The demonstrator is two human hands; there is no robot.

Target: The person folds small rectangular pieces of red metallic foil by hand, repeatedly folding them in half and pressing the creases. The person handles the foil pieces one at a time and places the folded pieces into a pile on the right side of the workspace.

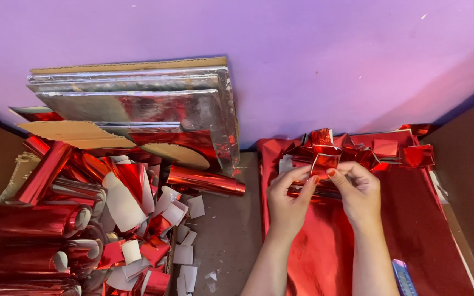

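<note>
Fingertips of the left hand (287,198) and right hand (359,193) pinch a folded strip of shiny red foil (325,163) between them, just above both; it looks light, crinkly, slippery, best held at its creased edges.

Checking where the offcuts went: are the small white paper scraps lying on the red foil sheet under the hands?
No: the white scraps lie left of the red foil sheet, beside the foil rolls.
</note>
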